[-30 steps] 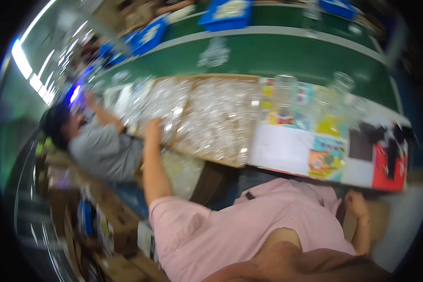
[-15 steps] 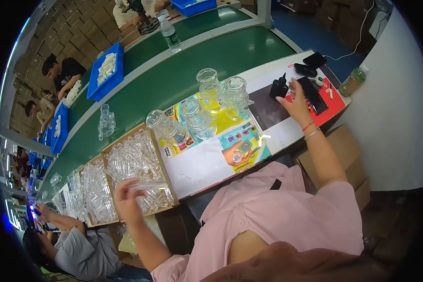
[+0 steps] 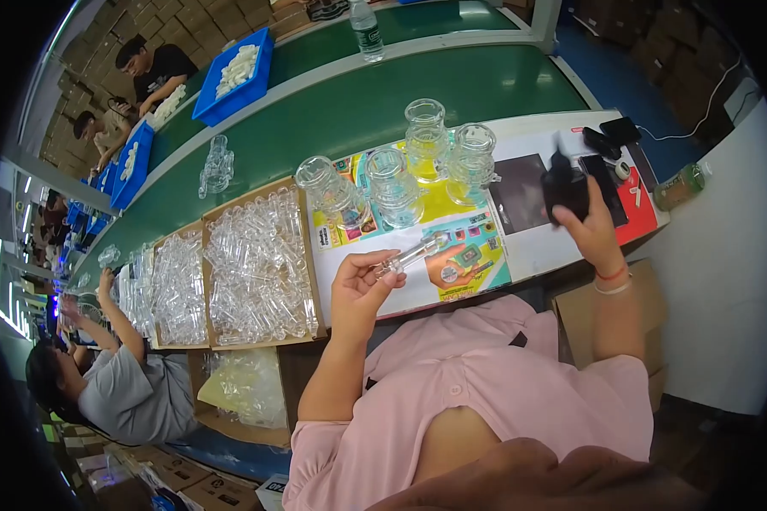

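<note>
Between the thumb and fingers of my left hand (image 3: 363, 285) is a clear glass tube (image 3: 422, 252), tilted up to the right above the printed sheet. My right hand (image 3: 594, 230) is closed round a black dropper bottle (image 3: 564, 189) with a pointed nozzle, lifted off the table and a little blurred. Several clear glass vessels stand in a group beyond my hands, among them a front one (image 3: 394, 189) and a right-hand one (image 3: 471, 163). Left of my left hand, a cardboard tray (image 3: 312, 255) is heaped with clear glass tubes (image 3: 256, 264).
A colourful printed sheet (image 3: 477, 271) lies under the vessels. At the right, a red sheet (image 3: 645, 213) carries black devices. A green-tinted bottle (image 3: 682, 187) stands by the table's right end. Across the green belt (image 3: 315, 119) are blue bins (image 3: 260, 75). A co-worker (image 3: 132, 383) sits at left.
My left hand has brought a glass tube from the tray rightward over the printed sheet. My right hand has taken hold of the black dropper bottle and raised it. The whole view has shifted.
</note>
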The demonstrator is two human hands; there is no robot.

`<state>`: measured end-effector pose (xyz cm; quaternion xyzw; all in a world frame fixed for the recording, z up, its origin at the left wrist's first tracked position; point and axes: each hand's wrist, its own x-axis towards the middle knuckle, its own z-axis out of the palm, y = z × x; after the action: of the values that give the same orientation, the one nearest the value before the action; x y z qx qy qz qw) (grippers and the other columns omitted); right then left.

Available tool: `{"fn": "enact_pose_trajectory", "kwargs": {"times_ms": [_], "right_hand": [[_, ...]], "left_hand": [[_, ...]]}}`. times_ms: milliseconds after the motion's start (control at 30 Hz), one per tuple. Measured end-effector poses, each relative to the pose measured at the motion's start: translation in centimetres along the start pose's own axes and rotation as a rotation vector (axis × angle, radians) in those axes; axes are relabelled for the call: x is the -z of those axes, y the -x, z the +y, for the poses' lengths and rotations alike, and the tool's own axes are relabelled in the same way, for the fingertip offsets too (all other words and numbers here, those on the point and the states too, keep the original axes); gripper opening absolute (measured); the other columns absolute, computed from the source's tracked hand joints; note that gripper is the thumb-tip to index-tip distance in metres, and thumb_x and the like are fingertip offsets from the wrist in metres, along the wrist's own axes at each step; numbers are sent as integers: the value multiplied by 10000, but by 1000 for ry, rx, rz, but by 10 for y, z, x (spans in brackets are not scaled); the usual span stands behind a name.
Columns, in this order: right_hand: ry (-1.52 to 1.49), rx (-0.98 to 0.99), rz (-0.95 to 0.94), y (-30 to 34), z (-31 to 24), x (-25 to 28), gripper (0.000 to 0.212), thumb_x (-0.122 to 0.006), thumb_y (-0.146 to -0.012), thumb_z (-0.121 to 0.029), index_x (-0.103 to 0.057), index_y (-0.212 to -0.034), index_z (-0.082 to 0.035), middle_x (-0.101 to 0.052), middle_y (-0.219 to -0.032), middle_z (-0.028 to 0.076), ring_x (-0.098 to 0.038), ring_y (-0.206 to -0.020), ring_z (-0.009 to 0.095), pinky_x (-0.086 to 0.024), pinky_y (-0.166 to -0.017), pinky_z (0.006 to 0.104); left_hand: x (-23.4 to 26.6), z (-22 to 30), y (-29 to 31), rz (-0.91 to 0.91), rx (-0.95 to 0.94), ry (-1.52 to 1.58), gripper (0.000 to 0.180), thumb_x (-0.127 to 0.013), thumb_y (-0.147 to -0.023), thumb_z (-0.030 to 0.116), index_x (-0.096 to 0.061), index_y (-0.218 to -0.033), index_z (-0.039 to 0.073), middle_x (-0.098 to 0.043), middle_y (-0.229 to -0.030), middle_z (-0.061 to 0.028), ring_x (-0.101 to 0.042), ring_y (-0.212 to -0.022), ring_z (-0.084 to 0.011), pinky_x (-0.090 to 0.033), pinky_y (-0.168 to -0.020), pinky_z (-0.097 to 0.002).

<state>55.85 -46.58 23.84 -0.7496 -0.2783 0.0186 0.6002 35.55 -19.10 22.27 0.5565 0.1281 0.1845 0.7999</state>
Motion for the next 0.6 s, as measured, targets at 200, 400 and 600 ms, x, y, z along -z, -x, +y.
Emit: {"fn": "enact_pose_trajectory", "kwargs": {"times_ms": [200,400,600], "right_hand": [[149,195,-268,-2,-59,8,489,-755,-618,-157,-523,-1020,-1,-536,-924,71,-526,-850,141,-418,-765,240],[-731,242,134,-20,-68,-36,457,-679,-745,-299,-484,-1037,-7,-523,-960,87,-514,-892,184,-420,-822,290],[-1154,102,103,-22,-84,-92,399,-568,-834,-320,-469,-1101,-40,-536,-1005,106,-528,-912,189,-452,-808,282]], "left_hand": [[-11,-5,-5,-26,-86,36,279,-625,-718,-94,-490,-957,-41,-549,-1047,-190,-588,-905,-192,-512,-791,-292],[-24,-9,3,-66,-103,139,357,-620,-731,-81,-498,-1063,-38,-576,-989,-162,-615,-855,-210,-526,-742,-309],[-30,-2,17,-55,-145,129,348,-600,-745,-107,-497,-1073,-51,-567,-1022,-141,-589,-935,-191,-488,-832,-288]]}}
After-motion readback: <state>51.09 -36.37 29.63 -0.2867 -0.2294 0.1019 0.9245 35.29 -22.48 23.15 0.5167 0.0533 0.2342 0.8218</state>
